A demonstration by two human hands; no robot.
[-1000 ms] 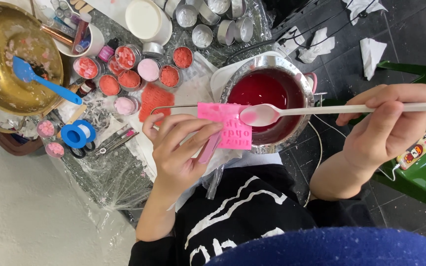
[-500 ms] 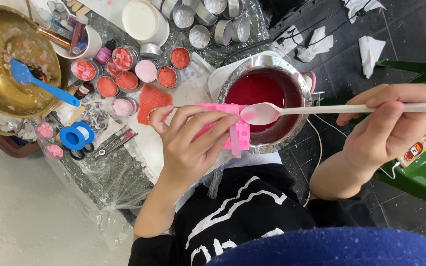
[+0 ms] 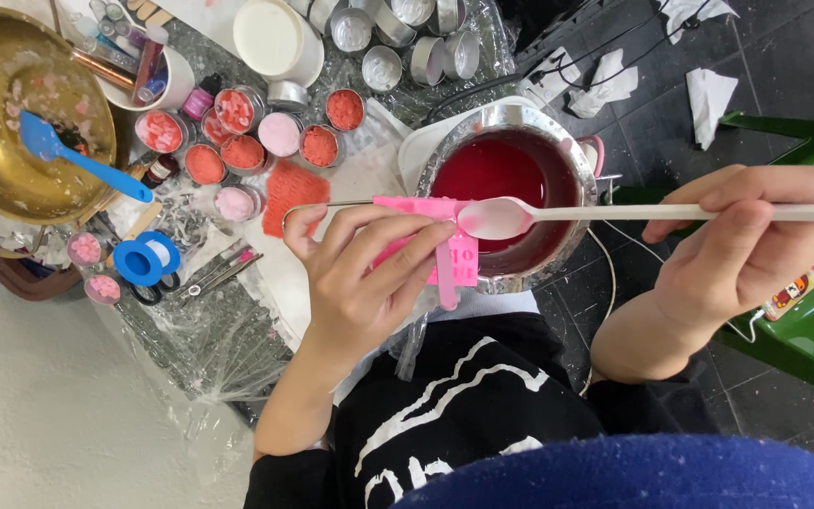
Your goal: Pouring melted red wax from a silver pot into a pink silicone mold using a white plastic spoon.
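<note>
From the head view, the left hand (image 3: 360, 283) grips a small pink silicone mould (image 3: 431, 247) over the near rim of a steel pot (image 3: 512, 118) of red liquid; its fingers (image 3: 398, 247) curl over the mould's top, thumb underneath, and a pink stick (image 3: 447, 278) hangs from the mould toward the person. The right hand (image 3: 741, 250) clenches the handle of a long white spoon (image 3: 511, 217), fingers wrapped over it. The spoon's long axis runs level, left to right across the pot, and its bowl sits just beside the mould's right edge, touching or nearly so; which one I cannot tell. So the mould lies to the left of the spoon bowl, and the left hand is much the nearer to it, while the right hand stays well out at the handle's far end.

On the table's left side a brass bowl (image 3: 11, 113) holds a blue spatula (image 3: 77, 155), with small tins of pink and red wax (image 3: 242, 151) between it and the pot, and a blue tape roll (image 3: 143, 259) nearer the front edge.

The mould's cavities are hidden under the fingers, the spoon's handle end is cut off at the right edge, and whether the spoon bowl holds liquid is hard to make out.
</note>
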